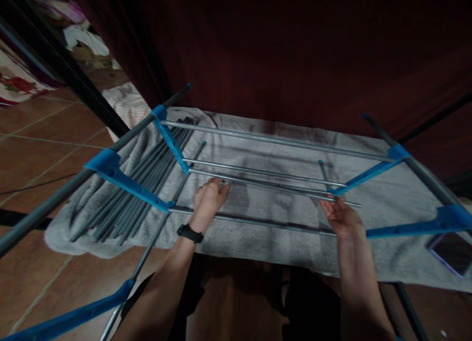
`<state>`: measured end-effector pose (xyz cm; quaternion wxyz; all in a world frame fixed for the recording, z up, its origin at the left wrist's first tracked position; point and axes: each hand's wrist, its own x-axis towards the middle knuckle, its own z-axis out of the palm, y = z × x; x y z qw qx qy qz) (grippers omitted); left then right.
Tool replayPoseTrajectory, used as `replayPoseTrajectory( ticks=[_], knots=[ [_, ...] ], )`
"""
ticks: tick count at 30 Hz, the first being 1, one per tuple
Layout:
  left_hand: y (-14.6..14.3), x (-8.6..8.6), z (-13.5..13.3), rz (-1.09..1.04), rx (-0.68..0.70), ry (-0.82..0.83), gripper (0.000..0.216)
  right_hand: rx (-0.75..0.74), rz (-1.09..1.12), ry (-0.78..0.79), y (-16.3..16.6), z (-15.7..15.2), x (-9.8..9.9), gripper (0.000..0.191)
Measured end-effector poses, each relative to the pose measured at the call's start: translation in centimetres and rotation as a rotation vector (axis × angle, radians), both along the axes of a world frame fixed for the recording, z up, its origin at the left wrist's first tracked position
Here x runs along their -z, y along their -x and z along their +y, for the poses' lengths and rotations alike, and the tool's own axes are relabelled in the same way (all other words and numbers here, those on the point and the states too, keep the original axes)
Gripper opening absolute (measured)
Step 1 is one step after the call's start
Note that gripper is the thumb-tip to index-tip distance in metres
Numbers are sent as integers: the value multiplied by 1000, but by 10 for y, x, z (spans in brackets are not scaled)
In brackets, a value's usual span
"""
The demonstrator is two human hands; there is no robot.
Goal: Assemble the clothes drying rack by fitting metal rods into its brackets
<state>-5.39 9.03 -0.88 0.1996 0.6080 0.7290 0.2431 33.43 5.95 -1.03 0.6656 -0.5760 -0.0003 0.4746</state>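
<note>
A grey metal tube [273, 186] runs across a rack frame of grey tubes and blue plastic brackets. My left hand [208, 201], with a black band on its wrist, has curled fingers at this tube near its left end. My right hand [341, 215] is closed round the same tube near its right end, palm turned up, beside a blue bracket [372, 176]. The tube's right tip sticks out past my fingers. Its left end lies by the left blue bracket [171, 141]. A nearer crossbar [273, 225] passes under my left wrist.
Several loose grey tubes [142, 183] lie in a pile on the grey blanket [258, 250] at the left. A dark red curtain [287, 60] hangs behind the rack. A dark flat object [452, 252] rests at the right. Tiled floor [44, 183] shows at the left.
</note>
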Motion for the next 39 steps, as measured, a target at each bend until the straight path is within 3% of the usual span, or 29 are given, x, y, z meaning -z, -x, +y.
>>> replayPoseTrajectory(
  ticks=[5,9,15,22,30,39],
  knots=[
    [4,5,12,-633,-76,-61,12,7,15,-3,-2,0,3,29],
    [1,-6,10,-1106,-119,12,22,-3,20,-9,-5,0,6,27],
    [5,-13,10,-1490,-257,95,5,-9,24,-19,-4,0,4,28],
    [10,-12,15,-1606,-391,185,12,-47,43,-18,0,0,-1,29],
    [16,-14,17,-1601,-561,95,15,-40,33,-14,0,-2,-2,29],
    [20,-14,17,-1610,-600,-26,22,-41,29,-48,-2,0,3,25]
  ],
)
